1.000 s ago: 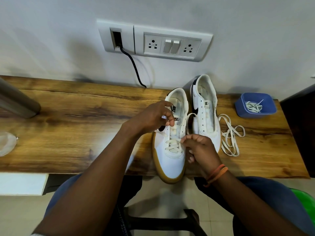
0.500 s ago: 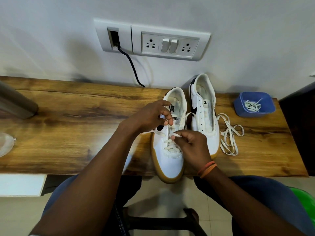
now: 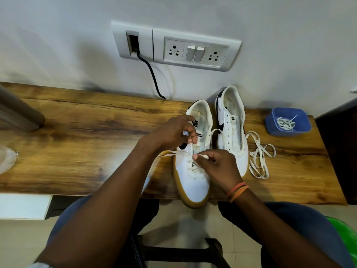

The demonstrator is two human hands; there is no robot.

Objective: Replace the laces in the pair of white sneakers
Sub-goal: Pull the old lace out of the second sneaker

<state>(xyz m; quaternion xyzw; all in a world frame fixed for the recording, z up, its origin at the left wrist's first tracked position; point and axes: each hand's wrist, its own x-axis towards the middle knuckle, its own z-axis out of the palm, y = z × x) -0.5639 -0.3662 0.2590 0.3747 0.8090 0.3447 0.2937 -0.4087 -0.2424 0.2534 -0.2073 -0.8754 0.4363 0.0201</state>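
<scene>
The step in hand was threading a new lace [image 3: 193, 165] up the near sneaker [image 3: 193, 178], which sat on the wooden shelf [image 3: 77, 144] with its gum toe overhanging the front edge. Only the lowest eyelets were crossed; the upper rows stood bare. The left hand [image 3: 172, 135] curled over the sneaker's tongue and pinched the left eyelet flap, a loose lace end trailing left of the shoe. The right hand [image 3: 218, 167] pinched the other lace end just above the laced rows, seemingly aiming its tip at the next eyelet, though the tip itself was blurred. The next move called for feeding that tip through and drawing it snug. The second sneaker [image 3: 230, 130], just right of the first, was unlaced, with a loose lace [image 3: 258, 157] heaped beside it. Further right, a blue tub [image 3: 270, 124] held a bundle of whitish laces [image 3: 286, 123].
</scene>
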